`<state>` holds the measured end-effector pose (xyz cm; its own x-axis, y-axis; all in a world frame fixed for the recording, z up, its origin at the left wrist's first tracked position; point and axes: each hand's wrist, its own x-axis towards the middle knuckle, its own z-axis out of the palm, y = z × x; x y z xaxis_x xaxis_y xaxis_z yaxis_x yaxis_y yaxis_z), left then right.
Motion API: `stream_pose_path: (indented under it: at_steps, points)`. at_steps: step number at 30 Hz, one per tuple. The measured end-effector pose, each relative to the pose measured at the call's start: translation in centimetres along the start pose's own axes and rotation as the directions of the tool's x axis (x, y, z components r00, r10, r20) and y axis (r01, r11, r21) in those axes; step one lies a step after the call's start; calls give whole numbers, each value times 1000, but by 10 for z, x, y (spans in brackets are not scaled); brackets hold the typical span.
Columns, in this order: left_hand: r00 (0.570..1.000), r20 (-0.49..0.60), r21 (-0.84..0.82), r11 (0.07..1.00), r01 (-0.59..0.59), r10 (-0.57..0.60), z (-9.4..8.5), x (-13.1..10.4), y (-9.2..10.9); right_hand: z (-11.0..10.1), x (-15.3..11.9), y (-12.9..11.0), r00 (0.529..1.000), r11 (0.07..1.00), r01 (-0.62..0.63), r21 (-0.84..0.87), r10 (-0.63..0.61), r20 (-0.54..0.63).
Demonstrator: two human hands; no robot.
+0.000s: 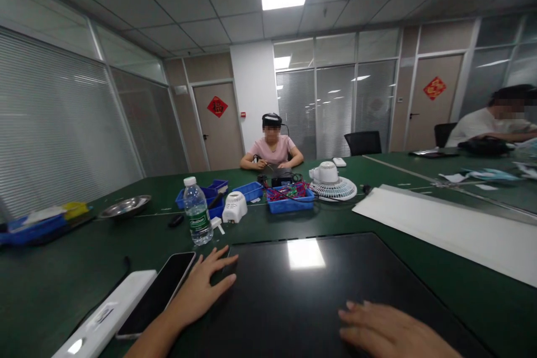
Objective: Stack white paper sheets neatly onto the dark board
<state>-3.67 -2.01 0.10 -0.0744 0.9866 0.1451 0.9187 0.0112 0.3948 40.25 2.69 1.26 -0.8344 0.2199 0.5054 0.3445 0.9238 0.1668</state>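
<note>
A large flat black panel with a glossy surface (285,296) lies in front of me, reflecting the ceiling light. My left hand (205,278) is at its left edge, fingers spread, holding nothing. Over the panel's right part is my right hand (377,327), palm down with fingers stretched out; whether it touches the surface I cannot tell. Beside my left forearm lies a smartphone (161,291) with a dark screen, and left of that a long white power strip-like bar (107,310). A water bottle (197,215) with a green label stands just beyond my left hand.
Farther back are a blue tray of coloured wires (291,204), a white fan part (331,182), a white housing (235,207) and a metal dish (126,207). A long white panel (448,229) lies right. One person (272,148) sits opposite, another (493,117) far right.
</note>
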Motion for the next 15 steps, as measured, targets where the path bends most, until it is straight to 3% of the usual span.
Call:
stream_pose_path:
  at_steps: [2,4,7,9,12,15]
  points:
    - [1000,-3,35,999,2,-2,0,2,0,4,-5,43,975,972,-213,-102,217,35]
    - [1000,-8,47,999,21,-21,0,4,-1,12,-19,100,914,897,-392,-202,405,26]
    - [998,-25,53,997,59,-58,1,7,-3,26,-58,185,825,766,-541,-349,563,-44]
    - [997,-24,65,995,78,-77,3,9,-3,35,-88,223,765,695,-618,-367,639,-80]
    - [995,-23,88,992,94,-93,6,12,-1,42,-123,247,713,653,-676,-342,696,-83]
    - [994,-30,115,988,106,-104,9,15,2,41,-135,248,735,688,-652,-318,677,-39]
